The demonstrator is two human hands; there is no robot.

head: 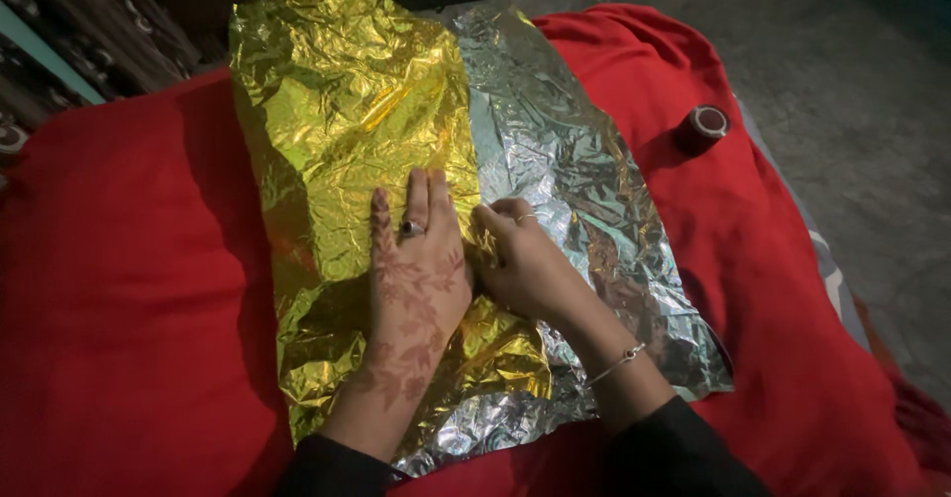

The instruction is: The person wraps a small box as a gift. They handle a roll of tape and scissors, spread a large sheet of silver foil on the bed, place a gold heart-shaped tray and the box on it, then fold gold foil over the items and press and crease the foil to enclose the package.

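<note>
Crinkled gold foil [347, 110], glossy and full of small creases, lying over a red cloth [129, 289] and reaching from the near edge to the far end of the padded surface. Overlapping a silver foil sheet [575, 170] of the same wrinkled, mirror-like make, which shows along the right side and along the near edge below the gold. Seam between the two colours running lengthwise, roughly down the middle.

Left hand [416, 269] flat on the gold foil, palm down, fingers [418, 195] straight and held close together, pointing away from the body; pressing the sheet rather than gripping it. Dark patterned dye across the back of the hand and the forearm, a ring with a dark stone on one finger. Right hand [520, 264] just beside it, touching at the seam, knuckles raised and fingers [495, 221] curled inward with the tips down on the foil where gold meets silver; whether the tips pinch an edge or only press cannot be told. Thin ring on one finger, slim bracelet at the wrist, dark sleeves at both forearms.

Small roll of tape [705, 123], round with a pale inner core and reddish-brown outer band, resting on the red cloth well apart to the right of the foil. Grey, rough floor [852, 91] beyond the cloth on the right.
</note>
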